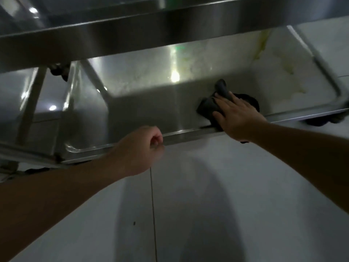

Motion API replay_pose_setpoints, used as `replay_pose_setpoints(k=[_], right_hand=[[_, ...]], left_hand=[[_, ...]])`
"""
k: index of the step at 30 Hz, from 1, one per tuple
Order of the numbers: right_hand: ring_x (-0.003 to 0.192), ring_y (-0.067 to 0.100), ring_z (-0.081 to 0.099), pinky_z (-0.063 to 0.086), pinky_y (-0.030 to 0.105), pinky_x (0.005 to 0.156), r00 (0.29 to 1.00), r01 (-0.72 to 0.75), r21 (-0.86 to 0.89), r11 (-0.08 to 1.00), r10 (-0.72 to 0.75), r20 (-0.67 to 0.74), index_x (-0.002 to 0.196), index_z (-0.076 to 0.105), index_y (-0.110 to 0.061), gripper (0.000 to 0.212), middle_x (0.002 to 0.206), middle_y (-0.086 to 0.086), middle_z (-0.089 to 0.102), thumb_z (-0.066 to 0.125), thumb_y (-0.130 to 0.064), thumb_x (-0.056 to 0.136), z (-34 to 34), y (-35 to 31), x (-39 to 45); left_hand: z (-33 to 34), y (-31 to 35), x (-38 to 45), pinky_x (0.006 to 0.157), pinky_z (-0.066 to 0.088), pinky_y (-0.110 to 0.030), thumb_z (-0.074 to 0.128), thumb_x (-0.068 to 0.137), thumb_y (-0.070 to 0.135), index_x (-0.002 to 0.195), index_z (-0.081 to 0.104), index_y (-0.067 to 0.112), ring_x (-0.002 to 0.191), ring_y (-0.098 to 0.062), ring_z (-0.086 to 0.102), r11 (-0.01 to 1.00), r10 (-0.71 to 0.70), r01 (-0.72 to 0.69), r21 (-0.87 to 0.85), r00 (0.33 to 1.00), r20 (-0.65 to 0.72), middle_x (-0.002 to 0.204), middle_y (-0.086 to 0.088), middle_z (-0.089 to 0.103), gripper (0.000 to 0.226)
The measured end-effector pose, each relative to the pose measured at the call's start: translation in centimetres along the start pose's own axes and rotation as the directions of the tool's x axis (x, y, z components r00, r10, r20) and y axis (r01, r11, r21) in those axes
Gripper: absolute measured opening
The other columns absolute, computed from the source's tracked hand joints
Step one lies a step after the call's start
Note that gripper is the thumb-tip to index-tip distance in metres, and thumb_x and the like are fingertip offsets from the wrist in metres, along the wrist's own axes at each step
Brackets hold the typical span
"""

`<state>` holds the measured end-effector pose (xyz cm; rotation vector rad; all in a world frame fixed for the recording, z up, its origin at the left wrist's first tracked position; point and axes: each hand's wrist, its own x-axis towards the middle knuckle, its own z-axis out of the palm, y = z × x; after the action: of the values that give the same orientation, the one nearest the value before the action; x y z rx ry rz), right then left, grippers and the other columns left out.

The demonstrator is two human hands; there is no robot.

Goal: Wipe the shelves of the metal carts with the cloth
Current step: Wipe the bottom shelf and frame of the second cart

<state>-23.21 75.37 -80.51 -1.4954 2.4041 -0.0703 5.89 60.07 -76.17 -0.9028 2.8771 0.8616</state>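
Note:
The lower shelf (151, 103) of a stainless steel cart lies below me, its front rim running from lower left to right. A dark grey cloth (211, 104) sits crumpled on the shelf near the front rim. My right hand (238, 116) lies flat on the cloth with straight fingers, pressing it onto the shelf. My left hand (143, 148) hovers at the front rim with its fingers curled into a loose fist, holding nothing that I can see. The upper shelf (132, 35) crosses the top of the view and hides the back of the lower one.
A second steel cart (37, 103) stands close on the left, its upright post and caster beside the first cart. Yellowish smears (290, 72) mark the right part of the lower shelf. A black caster (321, 120) shows at the right corner. Pale tiled floor (207, 205) spreads below.

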Motion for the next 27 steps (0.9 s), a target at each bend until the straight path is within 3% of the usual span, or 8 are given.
replay_pose_setpoints(k=[2, 4, 8, 12, 15, 22, 24, 27], right_hand=[[0.16, 0.015, -0.006, 0.002, 0.043, 0.127, 0.998, -0.06, -0.002, 0.998, 0.06, -0.004, 0.166, 0.005, -0.033, 0.068, 0.174, -0.014, 0.001, 0.009, -0.064, 0.105, -0.4, 2.3, -0.6], [0.16, 0.017, -0.004, 0.005, 0.045, 0.128, 0.996, -0.089, -0.014, 0.996, 0.088, -0.025, 0.166, 0.007, -0.031, 0.068, 0.174, -0.013, 0.003, 0.009, -0.062, 0.106, -0.4, 2.7, -0.9], [0.161, 0.023, -0.004, 0.006, 0.048, 0.128, 0.994, -0.102, 0.004, 0.995, 0.102, -0.024, 0.166, 0.009, -0.031, 0.065, 0.174, -0.014, 0.005, 0.015, -0.057, 0.107, -0.3, -0.8, -0.7], [0.161, 0.019, -0.006, 0.002, 0.046, 0.129, 0.984, 0.175, 0.003, 0.985, -0.175, 0.015, 0.166, 0.015, -0.032, 0.061, 0.173, -0.015, 0.012, 0.018, -0.055, 0.109, 0.4, -4.3, -0.8], [0.16, 0.015, -0.003, 0.001, 0.042, 0.128, 0.985, 0.17, 0.009, 0.985, -0.17, -0.001, 0.166, 0.017, -0.033, 0.061, 0.172, -0.015, 0.015, 0.018, -0.055, 0.109, 0.0, -1.7, -1.0], [0.146, 0.036, 0.039, 0.031, 0.05, 0.117, 0.954, -0.241, 0.04, 0.97, 0.244, -0.173, 0.156, 0.041, -0.026, 0.071, 0.161, 0.012, 0.042, 0.018, -0.062, 0.099, -3.4, 16.7, -3.8], [0.147, 0.038, 0.037, 0.031, 0.057, 0.118, 0.88, -0.443, 0.058, 0.895, 0.446, -0.162, 0.154, 0.036, -0.03, 0.068, 0.16, 0.014, 0.041, 0.014, -0.063, 0.098, -4.1, 20.9, -4.0], [0.159, 0.03, 0.016, 0.017, 0.058, 0.125, 0.762, -0.614, 0.133, 0.778, 0.628, -0.157, 0.16, 0.028, -0.027, 0.07, 0.169, 0.008, 0.028, 0.012, -0.059, 0.1, -4.0, 22.0, -2.7]], left_hand=[[1.1, 1.0, 1.9, 0.078, 0.049, -0.041, 0.073, 0.087, 0.029, 0.105, 0.067, 0.019, 0.091, -0.021, 0.059, 0.959, 0.19, -0.158, 0.237, 0.974, -0.12, 0.103, 0.001, 0.063, 0.021], [2.2, 2.0, 3.7, 0.089, 0.05, -0.045, 0.07, 0.093, 0.032, 0.123, 0.065, 0.012, 0.107, -0.034, 0.06, 0.933, 0.167, -0.09, 0.347, 0.966, -0.198, 0.126, -0.009, 0.062, 0.037], [5.0, 4.1, 6.3, 0.119, 0.034, -0.046, 0.048, 0.108, 0.039, 0.157, 0.044, 0.01, 0.147, -0.033, 0.04, 0.95, -0.049, 0.125, 0.287, 0.965, -0.258, 0.163, -0.012, 0.04, 0.057], [7.3, 5.1, 7.5, 0.128, 0.021, -0.045, 0.034, 0.113, 0.037, 0.164, 0.034, 0.008, 0.16, -0.03, 0.023, 0.959, -0.196, 0.252, 0.129, 0.921, -0.336, 0.173, -0.013, 0.027, 0.059], [7.9, 4.5, 7.7, 0.131, 0.013, -0.042, 0.02, 0.113, 0.044, 0.166, 0.028, 0.01, 0.162, -0.024, 0.014, 0.948, -0.208, 0.268, 0.17, 0.93, -0.302, 0.175, -0.009, 0.02, 0.064], [7.8, 4.5, 7.7, 0.13, 0.016, -0.044, 0.019, 0.102, 0.053, 0.166, 0.03, 0.011, 0.162, -0.026, 0.017, 0.932, -0.203, 0.28, 0.23, 0.93, -0.307, 0.175, -0.009, 0.023, 0.077], [7.8, 4.5, 7.8, 0.131, 0.014, -0.043, 0.017, 0.102, 0.053, 0.166, 0.028, 0.011, 0.162, -0.025, 0.014, 0.928, -0.201, 0.276, 0.249, 0.936, -0.289, 0.175, -0.008, 0.02, 0.078], [7.8, 4.5, 7.9, 0.131, 0.013, -0.043, 0.016, 0.102, 0.053, 0.166, 0.028, 0.011, 0.163, -0.025, 0.014, 0.923, -0.197, 0.279, 0.264, 0.934, -0.299, 0.175, -0.009, 0.02, 0.078]])
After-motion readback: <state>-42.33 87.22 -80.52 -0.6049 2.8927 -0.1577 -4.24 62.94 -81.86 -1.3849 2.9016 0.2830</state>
